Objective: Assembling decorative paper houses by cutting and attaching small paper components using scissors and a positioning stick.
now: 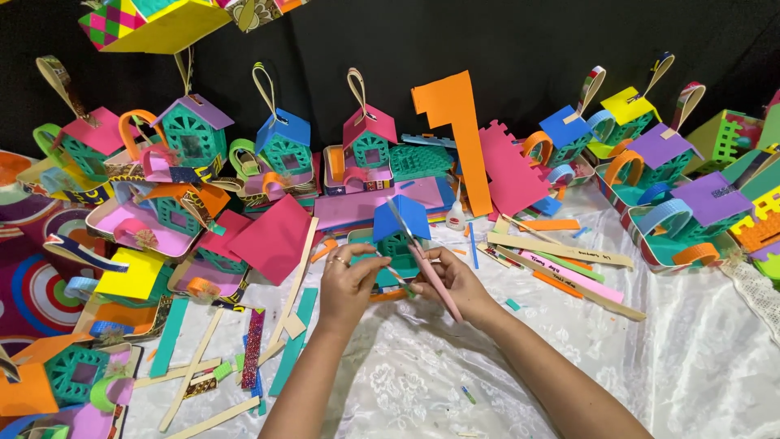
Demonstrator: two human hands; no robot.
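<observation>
— So, what are the hands busy with?

— Both meet at the middle of the white lace cloth [422,382]. The right hand [457,283] is clenched around pink-handled scissors [422,258], blades pointing to about eleven o'clock. The left hand [349,284] pinches a thin strip [392,273] that touches the blades.

— And the little house?

— A teal paper house with a blue roof [400,223] sits just beyond the fingers, at twelve o'clock from them. A tall orange foam piece [459,130] stands further off at one o'clock, and a red paper square [272,240] lies at ten o'clock.
</observation>
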